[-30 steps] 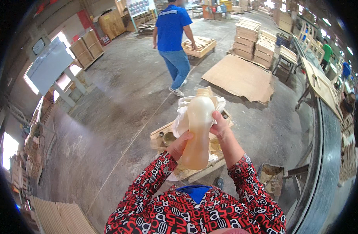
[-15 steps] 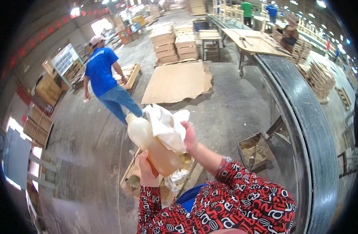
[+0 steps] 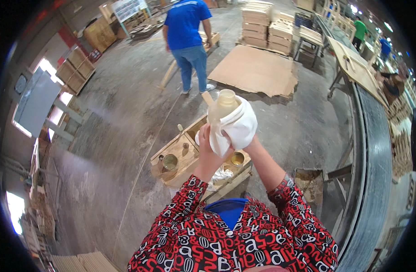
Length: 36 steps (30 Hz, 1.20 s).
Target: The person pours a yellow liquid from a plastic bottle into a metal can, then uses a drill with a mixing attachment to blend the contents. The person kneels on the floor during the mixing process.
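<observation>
Over the wooden tray I hold a pale plastic bottle [image 3: 225,104] upright, its neck uppermost. A white cloth [image 3: 242,123] is wrapped around its body and hides most of it. My left hand [image 3: 209,150] is closed around the left and near side of the bottle, with fingers partly under the cloth. At the right, my right hand [image 3: 252,145] grips the cloth against the bottle; most of its fingers are covered.
Below my hands a wooden tray [image 3: 183,154] bears a greenish round tin [image 3: 170,162], a tin of yellow liquid [image 3: 237,158] and crumpled white material [image 3: 222,173]. A person in blue [image 3: 187,27] stands ahead. A long dark rail [image 3: 375,149] runs along the right.
The bottle has gone from tilted to upright, and the cloth now wraps round it. Both hands have come together around it. The view has turned left and down; the person in blue appears farther right.
</observation>
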Each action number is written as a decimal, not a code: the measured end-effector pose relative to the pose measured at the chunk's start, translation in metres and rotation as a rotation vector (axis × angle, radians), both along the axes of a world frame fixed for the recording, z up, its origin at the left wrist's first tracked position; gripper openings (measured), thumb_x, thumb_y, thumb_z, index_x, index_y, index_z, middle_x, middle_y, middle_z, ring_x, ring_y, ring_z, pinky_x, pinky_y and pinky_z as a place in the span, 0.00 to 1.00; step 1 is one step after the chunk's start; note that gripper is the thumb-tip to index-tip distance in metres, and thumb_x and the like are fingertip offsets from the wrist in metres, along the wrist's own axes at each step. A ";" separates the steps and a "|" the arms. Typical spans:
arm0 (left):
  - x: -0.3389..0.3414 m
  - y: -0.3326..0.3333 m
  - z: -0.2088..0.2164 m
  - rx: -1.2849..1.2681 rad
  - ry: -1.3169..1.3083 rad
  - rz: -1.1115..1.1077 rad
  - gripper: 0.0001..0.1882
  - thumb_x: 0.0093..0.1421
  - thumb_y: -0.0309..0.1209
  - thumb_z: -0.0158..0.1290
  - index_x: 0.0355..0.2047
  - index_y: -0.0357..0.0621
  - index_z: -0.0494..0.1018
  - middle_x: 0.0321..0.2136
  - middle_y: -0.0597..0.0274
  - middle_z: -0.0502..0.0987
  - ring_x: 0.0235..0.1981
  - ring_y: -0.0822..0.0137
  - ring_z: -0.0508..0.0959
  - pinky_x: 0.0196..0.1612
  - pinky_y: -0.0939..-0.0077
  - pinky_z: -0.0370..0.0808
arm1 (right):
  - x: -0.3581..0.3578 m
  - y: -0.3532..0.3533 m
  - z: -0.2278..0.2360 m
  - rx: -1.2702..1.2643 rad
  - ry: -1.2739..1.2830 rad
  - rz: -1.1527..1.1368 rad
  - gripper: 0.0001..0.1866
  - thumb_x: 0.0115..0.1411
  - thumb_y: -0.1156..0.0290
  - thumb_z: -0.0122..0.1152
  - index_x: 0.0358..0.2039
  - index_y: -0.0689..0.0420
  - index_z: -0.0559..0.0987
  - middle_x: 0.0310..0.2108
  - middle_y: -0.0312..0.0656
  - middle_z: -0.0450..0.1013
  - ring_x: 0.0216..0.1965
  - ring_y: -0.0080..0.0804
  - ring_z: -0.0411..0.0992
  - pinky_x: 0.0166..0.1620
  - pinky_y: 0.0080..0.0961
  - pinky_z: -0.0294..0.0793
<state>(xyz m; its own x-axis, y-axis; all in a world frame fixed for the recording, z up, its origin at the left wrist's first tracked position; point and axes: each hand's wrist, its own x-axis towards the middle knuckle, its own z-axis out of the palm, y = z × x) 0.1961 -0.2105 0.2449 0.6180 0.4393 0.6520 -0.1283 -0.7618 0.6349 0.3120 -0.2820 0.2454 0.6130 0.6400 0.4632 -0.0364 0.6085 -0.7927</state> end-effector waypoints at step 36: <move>-0.058 0.010 0.034 -1.142 0.195 -0.600 0.40 0.40 0.25 0.63 0.55 0.38 0.60 0.47 0.60 0.70 0.50 0.67 0.68 0.53 0.72 0.65 | 0.016 0.014 0.017 -0.063 0.409 0.575 0.31 0.47 0.61 0.63 0.51 0.57 0.66 0.46 0.42 0.69 0.45 0.32 0.70 0.46 0.29 0.73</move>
